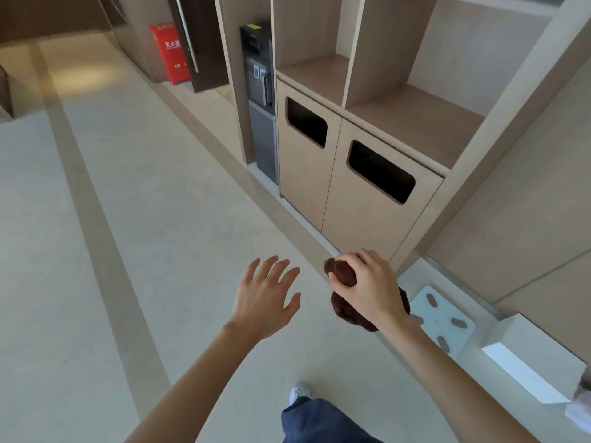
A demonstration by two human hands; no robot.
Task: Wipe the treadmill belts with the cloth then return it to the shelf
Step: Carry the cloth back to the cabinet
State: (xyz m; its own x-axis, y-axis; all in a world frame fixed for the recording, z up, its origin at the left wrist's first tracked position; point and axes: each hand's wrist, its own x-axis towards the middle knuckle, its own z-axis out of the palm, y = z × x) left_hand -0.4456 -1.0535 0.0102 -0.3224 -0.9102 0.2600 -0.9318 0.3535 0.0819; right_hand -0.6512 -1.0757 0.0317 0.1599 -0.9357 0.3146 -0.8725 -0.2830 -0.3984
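My right hand (371, 286) grips a bunched dark red-brown cloth (343, 273), held in the air in front of the wooden wall unit. Part of the cloth hangs below my palm. My left hand (267, 295) is beside it, fingers spread and holding nothing. The open wooden shelf (415, 119) is above and beyond my right hand, over two cabinet doors. No treadmill is in view.
Two cabinet doors with dark slots (380, 171) stand under the shelf. A water dispenser (260, 100) sits in a niche to their left, and a red fire-equipment box (169, 52) is farther back. A white scale (443, 318) lies on the floor at right. My shoe (299, 394) is below.
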